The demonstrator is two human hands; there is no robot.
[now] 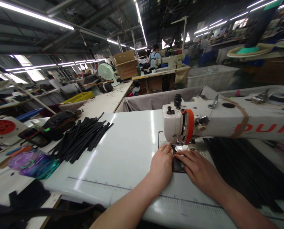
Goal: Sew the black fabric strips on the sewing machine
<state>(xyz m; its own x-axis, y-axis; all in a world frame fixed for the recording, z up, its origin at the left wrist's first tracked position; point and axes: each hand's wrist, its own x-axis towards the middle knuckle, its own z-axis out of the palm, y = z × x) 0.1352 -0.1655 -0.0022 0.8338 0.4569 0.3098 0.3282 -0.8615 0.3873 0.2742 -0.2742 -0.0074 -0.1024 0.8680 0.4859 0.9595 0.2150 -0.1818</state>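
Both of my hands rest at the needle area of a white sewing machine (223, 117) with an orange guard. Under them lies a small dark piece of material (178, 166) on the pale table. My left hand (161, 165) is at the piece's left edge, fingers together and fingertips close to the presser foot. From the right, my right hand (199, 168) lies with its fingers stretched over the piece, its fingertips near the left ones. Black strips (246, 168) lie right of my right hand, partly beneath the machine arm.
A pile of short black strips (84, 136) lies on the table's left part. Beyond are a purple and teal pouch (32, 162), a pale green fan (106, 72), a cardboard box (126, 66) and a person (154, 57) at another machine. Grey cloth (153, 100) borders the table's far edge.
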